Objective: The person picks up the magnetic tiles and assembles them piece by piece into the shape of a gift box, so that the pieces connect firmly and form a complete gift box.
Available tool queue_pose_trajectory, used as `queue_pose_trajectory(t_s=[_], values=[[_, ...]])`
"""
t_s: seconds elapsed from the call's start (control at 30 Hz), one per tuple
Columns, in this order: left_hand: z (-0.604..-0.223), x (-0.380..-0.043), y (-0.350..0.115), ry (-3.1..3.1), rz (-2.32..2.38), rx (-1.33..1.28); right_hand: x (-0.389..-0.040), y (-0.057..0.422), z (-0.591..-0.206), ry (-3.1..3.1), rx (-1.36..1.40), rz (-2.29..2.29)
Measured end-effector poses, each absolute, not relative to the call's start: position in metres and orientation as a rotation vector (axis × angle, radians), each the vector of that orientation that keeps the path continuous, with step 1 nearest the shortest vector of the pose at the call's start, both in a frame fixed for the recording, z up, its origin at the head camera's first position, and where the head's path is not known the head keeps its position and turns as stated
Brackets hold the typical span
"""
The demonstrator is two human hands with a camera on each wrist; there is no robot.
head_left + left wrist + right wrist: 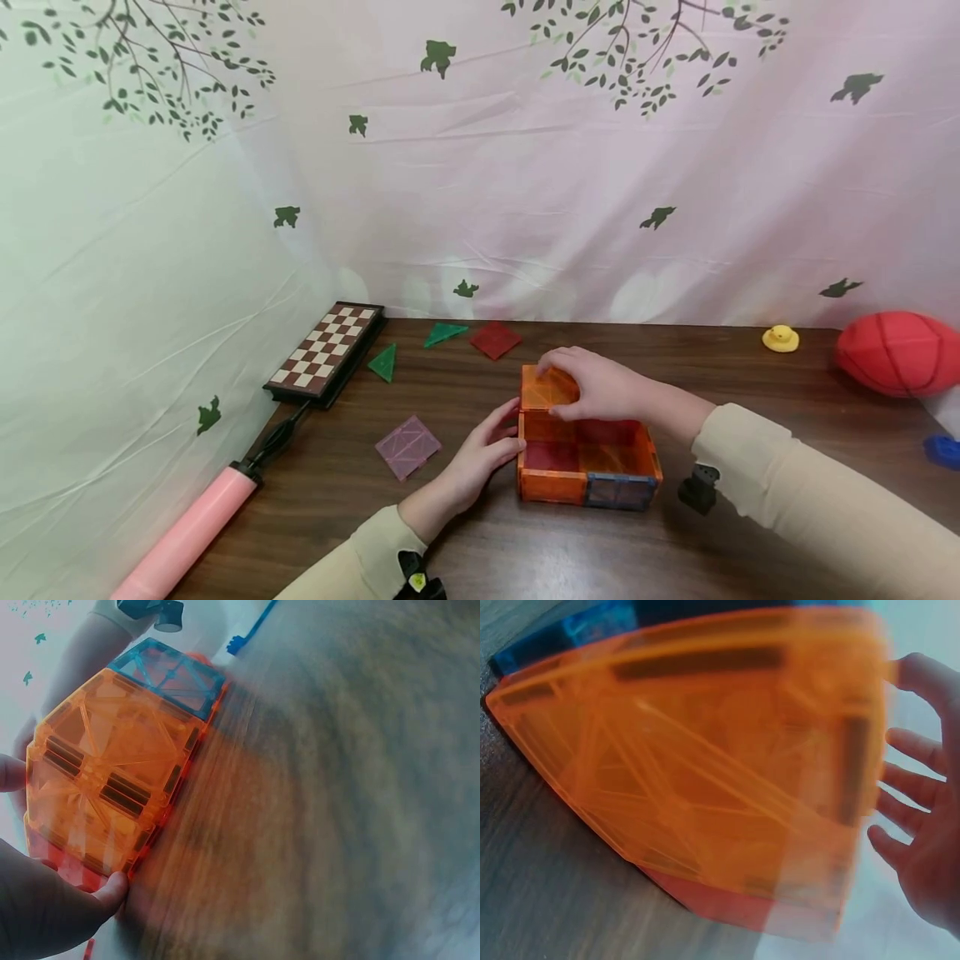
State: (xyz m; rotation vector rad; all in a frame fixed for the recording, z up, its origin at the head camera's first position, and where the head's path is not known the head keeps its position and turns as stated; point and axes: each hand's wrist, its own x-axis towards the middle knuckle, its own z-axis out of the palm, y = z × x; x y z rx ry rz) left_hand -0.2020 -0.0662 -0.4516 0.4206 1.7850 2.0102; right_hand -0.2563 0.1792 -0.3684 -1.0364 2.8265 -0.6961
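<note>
An open-topped box (551,487) of translucent orange, red and blue magnetic tiles stands on the table. My right hand (600,385) pinches a square orange magnetic tile (537,388) at the box's back left corner, the tile standing above the rim. My left hand (480,462) touches the box's left side with extended fingers and thumb. The left wrist view shows its thumb (112,892) at a corner of the orange wall (131,724). In the right wrist view, an orange wall (697,772) fills the foreground, blurred, with the blue tile (604,626) above.
Left of the box lies a purple tile (408,447). Behind are two green triangles (384,362) and a red square (495,340). A chessboard (325,346) and pink pump (187,533) lie left; a rubber duck (781,338), red ball (898,352) and blue object (942,451) right.
</note>
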Motion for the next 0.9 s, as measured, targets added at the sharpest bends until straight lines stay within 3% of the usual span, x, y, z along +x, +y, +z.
queue_pose_trajectory(t_s=[0.17,0.43,0.9], values=[[-0.452,-0.2,-0.071,1.798,2.029,0.401,-0.245,0.194,-0.355,2.897,-0.998,-0.803],[-0.453,-0.193,-0.076,1.801,2.036,0.373,-0.199,0.255,-0.342,3.107,-0.692,-0.86],[-0.457,-0.194,-0.07,1.802,2.031,0.398,-0.109,0.369,-0.395,3.27,0.09,-0.634]])
